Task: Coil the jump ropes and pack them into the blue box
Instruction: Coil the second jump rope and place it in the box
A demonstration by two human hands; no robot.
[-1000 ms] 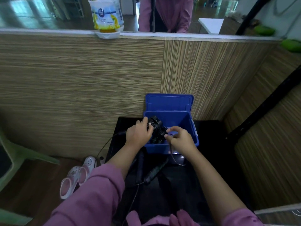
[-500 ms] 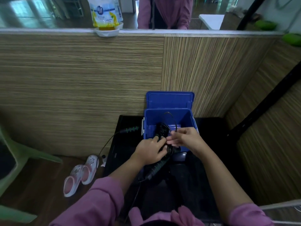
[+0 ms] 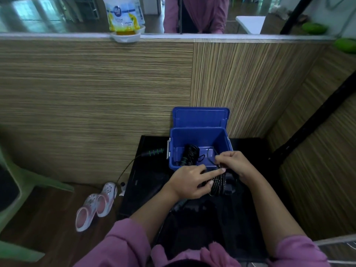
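Near the front wall of the blue box, both hands work a coiled jump rope held just outside the box, above the black table. Left hand: index finger extended rightward across the top of the coil, thumb beneath, remaining fingers curled around the bundle. Right hand: fingers drawn together and pinching a thin strand of the rope at the top of the coil, beside the left index fingertip; a loop of that strand rises over the box's near edge. Inside the box, toward its left side, lies a second black rope bundle, resting on the floor of the box. The box lid stands upright against the far wood-grain wall. Left of the box, a black handle with green bands lies on the table, its cord trailing down over the left edge. On the floor at left stand a pair of pink clogs. Pink sleeves cover both upper arms.
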